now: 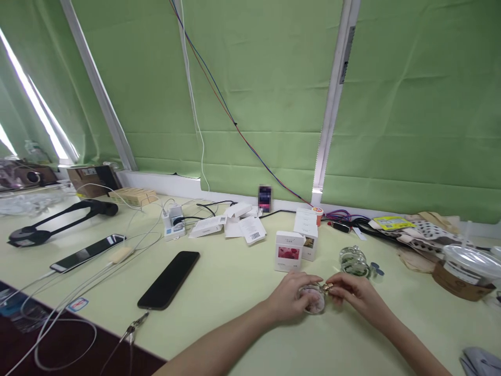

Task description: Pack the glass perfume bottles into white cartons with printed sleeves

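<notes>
A round, clear glass bottle [318, 303] with pink inside lies tilted just above or on the table; I cannot tell which. My left hand [287, 300] is closed around its left side, the thumb across its face. At the bottle's neck, my right hand [358, 293] pinches a small gold-coloured fitting [327, 287]. Behind my right hand stand or lie more clear round glass bottles [354, 262], with small grey caps [377, 271] beside them. A white box with a red flower picture [288, 251] is just beyond my left hand, and more white boxes [307, 228] stand behind it.
Flattened white cartons [235, 222] lie near the back. A black phone [169, 280] and a charging phone [88, 253] with cables are at left. A lidded plastic cup [472, 266] and spotted cloth [432, 232] are at right. Grey fabric [480, 361] lies at lower right.
</notes>
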Motion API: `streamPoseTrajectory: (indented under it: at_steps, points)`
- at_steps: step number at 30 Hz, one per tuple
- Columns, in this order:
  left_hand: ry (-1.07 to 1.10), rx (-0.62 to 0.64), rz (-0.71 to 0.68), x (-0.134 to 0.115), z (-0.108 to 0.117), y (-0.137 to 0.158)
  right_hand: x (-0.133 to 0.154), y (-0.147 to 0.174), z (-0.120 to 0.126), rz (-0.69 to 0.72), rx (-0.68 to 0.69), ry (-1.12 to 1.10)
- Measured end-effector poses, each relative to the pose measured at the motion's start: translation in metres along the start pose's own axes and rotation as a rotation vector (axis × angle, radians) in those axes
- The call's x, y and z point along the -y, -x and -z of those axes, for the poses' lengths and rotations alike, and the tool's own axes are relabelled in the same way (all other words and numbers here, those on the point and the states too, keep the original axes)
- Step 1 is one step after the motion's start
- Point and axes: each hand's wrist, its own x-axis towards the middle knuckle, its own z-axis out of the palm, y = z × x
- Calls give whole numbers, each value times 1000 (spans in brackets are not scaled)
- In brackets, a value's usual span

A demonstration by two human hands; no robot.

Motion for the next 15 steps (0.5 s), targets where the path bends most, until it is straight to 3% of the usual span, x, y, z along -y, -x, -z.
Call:
streamPoseTrajectory:
  at_steps: [9,15]
  points:
    - [-20,10,13,0,3,2,1,0,-14,-62,6,42]
    - [135,-23,75,0,2,-2,0,4,18,8,-262,272]
